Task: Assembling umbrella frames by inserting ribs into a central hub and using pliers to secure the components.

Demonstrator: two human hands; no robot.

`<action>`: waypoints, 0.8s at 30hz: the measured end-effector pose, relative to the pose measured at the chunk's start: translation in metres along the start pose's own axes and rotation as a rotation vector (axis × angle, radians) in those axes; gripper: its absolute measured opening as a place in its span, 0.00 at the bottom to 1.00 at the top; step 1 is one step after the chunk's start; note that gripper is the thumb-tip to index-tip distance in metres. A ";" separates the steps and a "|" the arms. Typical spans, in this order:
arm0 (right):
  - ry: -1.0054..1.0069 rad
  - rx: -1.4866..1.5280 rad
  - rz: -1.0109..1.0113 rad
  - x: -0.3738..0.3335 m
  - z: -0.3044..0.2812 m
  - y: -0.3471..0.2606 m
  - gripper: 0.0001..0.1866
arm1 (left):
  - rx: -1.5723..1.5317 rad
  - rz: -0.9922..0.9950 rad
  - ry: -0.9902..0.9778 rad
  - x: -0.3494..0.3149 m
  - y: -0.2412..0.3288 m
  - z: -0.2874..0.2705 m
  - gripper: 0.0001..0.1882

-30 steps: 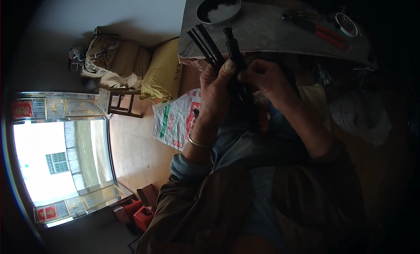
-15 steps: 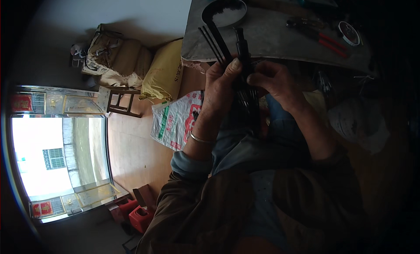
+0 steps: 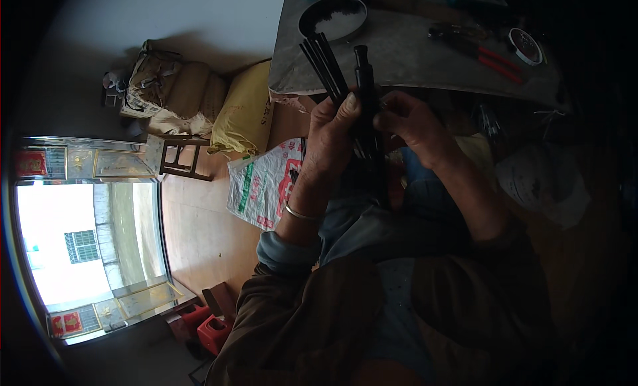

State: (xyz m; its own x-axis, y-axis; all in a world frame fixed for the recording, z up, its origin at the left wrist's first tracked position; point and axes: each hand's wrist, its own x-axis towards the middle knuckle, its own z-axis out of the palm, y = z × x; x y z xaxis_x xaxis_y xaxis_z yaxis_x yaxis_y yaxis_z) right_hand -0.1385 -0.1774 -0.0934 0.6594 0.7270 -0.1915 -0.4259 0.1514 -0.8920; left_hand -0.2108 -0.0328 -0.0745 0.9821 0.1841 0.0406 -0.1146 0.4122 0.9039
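My left hand (image 3: 332,130) is closed around a bundle of black rods (image 3: 323,67), which fan up past the thumb toward the table. Against that thumb stands a dark stepped cylinder (image 3: 363,77), nearly upright, its narrow knobbed end on top. Below the grip, dark lengths run down over my lap, too dim to make out. My right hand (image 3: 415,127) has its fingers curled, thumb and fingertips pinched together at the cylinder's right side. Whatever lies between those fingertips is hidden.
On the grey table (image 3: 392,60) ahead are a round bowl (image 3: 334,20) with white material, red-handled pliers (image 3: 498,65) and a round white-rimmed container (image 3: 525,47). A printed white sack (image 3: 262,186) lies on the floor at left. Behind it are a wooden stool (image 3: 185,158) and a yellow sack (image 3: 242,107).
The black rods have shifted in my left hand: their upper ends now sit closer together and more level. Both hands stay in nearly the same place, and the view has moved slightly.
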 end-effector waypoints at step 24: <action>-0.072 0.069 -0.090 -0.011 0.004 -0.010 0.20 | 0.138 0.008 0.061 -0.013 -0.007 0.022 0.20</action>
State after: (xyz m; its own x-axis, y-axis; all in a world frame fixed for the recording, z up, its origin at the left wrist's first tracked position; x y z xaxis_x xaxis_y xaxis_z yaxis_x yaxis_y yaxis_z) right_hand -0.1440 -0.1838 -0.0809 0.6516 0.7543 -0.0802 -0.4106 0.2618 -0.8734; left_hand -0.2198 -0.0581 -0.0719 0.9698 0.2426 0.0259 -0.0966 0.2846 0.9538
